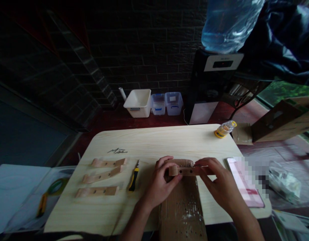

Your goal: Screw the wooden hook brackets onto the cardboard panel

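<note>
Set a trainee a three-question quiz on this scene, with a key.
1. How many wooden pieces lie to the left of the screwdriver?
2. True or false: the right hand grips the screwdriver.
3. Fill in: the held piece, with the left hand at one end, is above a long brown slab of ____.

Key: 1. Three. 2. False; the screwdriver lies on the table. 3. Cardboard.

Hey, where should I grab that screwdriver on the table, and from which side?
Best by its thick black-and-yellow handle, probably from the near side with your left hand, which is closer. The screwdriver lies with its handle toward you and its slim metal shaft pointing away.
</note>
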Demonstrator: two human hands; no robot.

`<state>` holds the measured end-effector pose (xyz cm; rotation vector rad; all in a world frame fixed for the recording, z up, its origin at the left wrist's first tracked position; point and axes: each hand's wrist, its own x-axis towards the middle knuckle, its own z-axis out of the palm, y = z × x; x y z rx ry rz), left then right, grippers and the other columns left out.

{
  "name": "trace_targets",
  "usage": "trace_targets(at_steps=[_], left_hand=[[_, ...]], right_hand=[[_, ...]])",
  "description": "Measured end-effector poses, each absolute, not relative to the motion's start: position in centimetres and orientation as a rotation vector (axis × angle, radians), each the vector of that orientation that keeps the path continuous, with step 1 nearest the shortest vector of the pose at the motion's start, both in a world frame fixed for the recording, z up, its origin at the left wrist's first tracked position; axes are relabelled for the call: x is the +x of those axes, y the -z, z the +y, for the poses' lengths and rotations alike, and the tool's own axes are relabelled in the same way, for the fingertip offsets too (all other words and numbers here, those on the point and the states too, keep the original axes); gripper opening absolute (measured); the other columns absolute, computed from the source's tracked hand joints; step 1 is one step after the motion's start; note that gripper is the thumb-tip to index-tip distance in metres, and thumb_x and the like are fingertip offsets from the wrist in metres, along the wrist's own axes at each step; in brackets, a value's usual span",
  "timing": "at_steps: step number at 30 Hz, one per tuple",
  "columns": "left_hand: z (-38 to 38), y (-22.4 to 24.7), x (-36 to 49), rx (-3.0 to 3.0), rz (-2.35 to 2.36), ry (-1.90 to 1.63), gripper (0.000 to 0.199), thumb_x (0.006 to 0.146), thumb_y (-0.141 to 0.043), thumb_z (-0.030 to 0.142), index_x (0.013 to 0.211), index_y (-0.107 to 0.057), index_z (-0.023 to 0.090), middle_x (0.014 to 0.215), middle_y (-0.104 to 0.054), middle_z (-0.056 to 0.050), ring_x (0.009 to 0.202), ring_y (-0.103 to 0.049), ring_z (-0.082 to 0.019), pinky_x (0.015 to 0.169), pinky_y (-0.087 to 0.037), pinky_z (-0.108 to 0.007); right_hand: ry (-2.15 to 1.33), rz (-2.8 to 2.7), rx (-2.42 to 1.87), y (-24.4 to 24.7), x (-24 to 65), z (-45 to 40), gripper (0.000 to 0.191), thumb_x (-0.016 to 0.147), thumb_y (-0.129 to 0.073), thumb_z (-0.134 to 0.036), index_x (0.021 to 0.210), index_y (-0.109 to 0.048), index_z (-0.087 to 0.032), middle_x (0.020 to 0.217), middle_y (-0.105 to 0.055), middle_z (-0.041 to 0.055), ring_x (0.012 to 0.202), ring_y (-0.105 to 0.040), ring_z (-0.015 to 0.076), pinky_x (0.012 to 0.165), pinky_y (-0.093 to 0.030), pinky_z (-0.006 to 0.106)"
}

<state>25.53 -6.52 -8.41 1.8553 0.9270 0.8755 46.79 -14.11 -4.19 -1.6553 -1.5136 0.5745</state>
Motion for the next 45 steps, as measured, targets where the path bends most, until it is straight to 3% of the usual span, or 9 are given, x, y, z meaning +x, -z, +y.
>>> trace_targets(at_steps=[10, 17, 33, 37, 45], left_hand=[[-6.6, 8.4, 25.4, 1.852, 0.940, -0.857, 0.019, 0.089, -0.071, 0.028, 0.107, -0.064, 0.028, 0.135, -0.052, -0.005, 0.133, -0.047, -0.026, 0.112, -0.041, -0.051], [-6.5, 8.4, 25.0, 1.862, 0.924, -0.869, 0.020, 0.087, -0.072, 0.025, 0.105, -0.065, 0.028, 0.132, -0.054, -0.006, 0.132, -0.048, -0.026, 0.111, -0.042, -0.053], [-6.7, 7.6, 24.0, 1.894, 0.854, -0.650, 0.028, 0.074, -0.084, 0.027, 0.098, -0.071, 0.031, 0.154, -0.039, -0.001, 0.141, -0.040, -0.030, 0.115, -0.038, -0.057], [-6.6, 7.8, 24.2, 1.876, 0.873, -0.680, 0.027, 0.077, -0.083, 0.029, 0.101, -0.071, 0.031, 0.150, -0.044, -0.002, 0.139, -0.043, -0.030, 0.115, -0.038, -0.059], [-6.4, 8.2, 24.9, 1.830, 0.915, -0.727, 0.026, 0.080, -0.080, 0.030, 0.104, -0.072, 0.029, 0.135, -0.054, -0.005, 0.130, -0.050, -0.027, 0.111, -0.041, -0.052]], right_hand=[[-0.262, -1.478, -1.680, 2.1, 46.9, -14.8, 0.016, 0.095, -0.059, -0.037, 0.102, -0.071, -0.028, 0.104, -0.073, 0.0060, 0.096, -0.069, 0.0246, 0.082, -0.058, 0.039], [0.028, -0.859, -1.625, 0.9, 47.6, -15.8, 0.025, 0.087, -0.071, -0.041, 0.104, -0.073, -0.022, 0.099, -0.075, 0.0066, 0.087, -0.071, 0.0237, 0.085, -0.056, 0.041], [-0.058, -0.757, -1.630, 1.9, 48.2, -15.2, 0.025, 0.085, -0.074, -0.039, 0.102, -0.073, -0.021, 0.095, -0.075, 0.0056, 0.085, -0.073, 0.0215, 0.081, -0.058, 0.037], [-0.070, -0.751, -1.602, 2.2, 48.6, -15.0, 0.023, 0.086, -0.073, -0.038, 0.101, -0.073, -0.021, 0.096, -0.075, 0.0058, 0.087, -0.073, 0.0217, 0.082, -0.057, 0.038], [-0.117, -0.782, -1.570, 3.1, 48.6, -14.5, 0.021, 0.086, -0.073, -0.036, 0.100, -0.073, -0.020, 0.097, -0.076, 0.0070, 0.088, -0.073, 0.0219, 0.081, -0.057, 0.037]])
